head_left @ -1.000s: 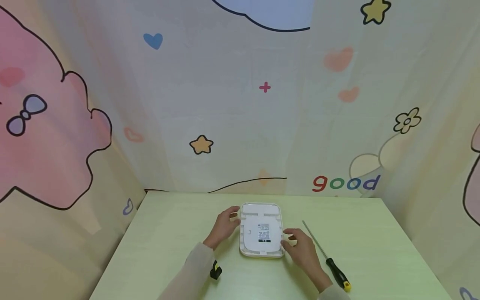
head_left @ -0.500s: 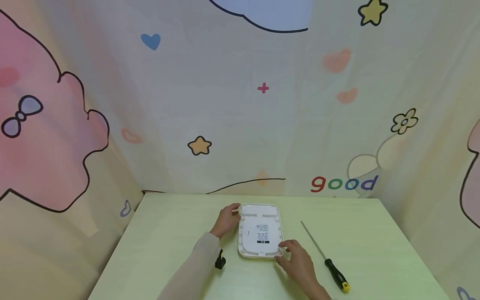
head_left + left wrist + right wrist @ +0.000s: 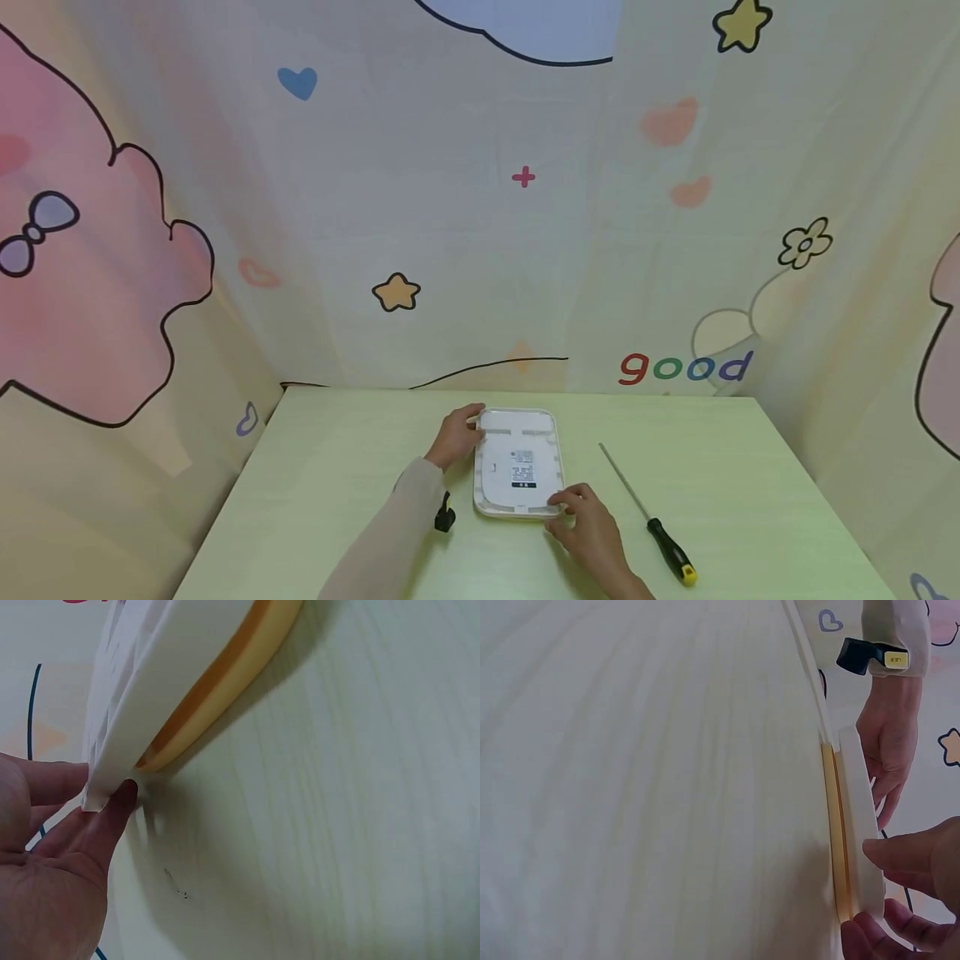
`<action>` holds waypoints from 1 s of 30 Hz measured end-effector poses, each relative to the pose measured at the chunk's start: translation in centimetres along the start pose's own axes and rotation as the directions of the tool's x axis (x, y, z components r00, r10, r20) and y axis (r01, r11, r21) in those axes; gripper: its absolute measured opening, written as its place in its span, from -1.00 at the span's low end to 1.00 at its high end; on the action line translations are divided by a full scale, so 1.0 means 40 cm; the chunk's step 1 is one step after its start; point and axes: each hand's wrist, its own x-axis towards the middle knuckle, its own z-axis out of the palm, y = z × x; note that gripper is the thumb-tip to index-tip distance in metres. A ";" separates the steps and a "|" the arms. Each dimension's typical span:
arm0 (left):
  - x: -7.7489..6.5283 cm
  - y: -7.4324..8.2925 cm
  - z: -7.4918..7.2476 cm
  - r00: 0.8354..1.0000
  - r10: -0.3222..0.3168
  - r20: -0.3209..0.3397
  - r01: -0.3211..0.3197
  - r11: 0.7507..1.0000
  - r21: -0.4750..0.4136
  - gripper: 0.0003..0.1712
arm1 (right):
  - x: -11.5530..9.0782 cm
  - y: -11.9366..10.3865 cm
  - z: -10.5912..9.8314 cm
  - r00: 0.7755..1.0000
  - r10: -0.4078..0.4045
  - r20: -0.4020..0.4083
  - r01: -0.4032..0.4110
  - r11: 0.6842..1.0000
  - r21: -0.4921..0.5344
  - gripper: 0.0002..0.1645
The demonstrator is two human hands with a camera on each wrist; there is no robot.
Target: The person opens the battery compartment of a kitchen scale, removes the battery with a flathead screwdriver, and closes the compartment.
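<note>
A flat white device with rounded corners and a printed label faces up in the head view; its exact kind is unclear. Its lower layer shows yellow-orange below the white shell in the left wrist view. With thumb and fingers, my left hand holds the upper left corner. My right hand pinches around the lower right corner, thumb and fingertips against the white edge in the right wrist view. The device's far side and some fingertips are hidden.
A long screwdriver with a black and yellow handle lies on the pale green table, right of my right hand. A black wrist camera is strapped at my left sleeve. A cartoon-printed curtain stands behind.
My right hand has slid from the device's right side down to its lower right corner. My left hand has shifted slightly up and closed onto the upper left corner.
</note>
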 end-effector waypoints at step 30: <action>-0.022 -0.014 -0.029 1.000 0.024 0.017 -0.024 0.999 0.024 -0.32 | 0.026 0.034 -0.013 0.999 0.007 -0.049 -0.008 1.000 -0.027 -0.75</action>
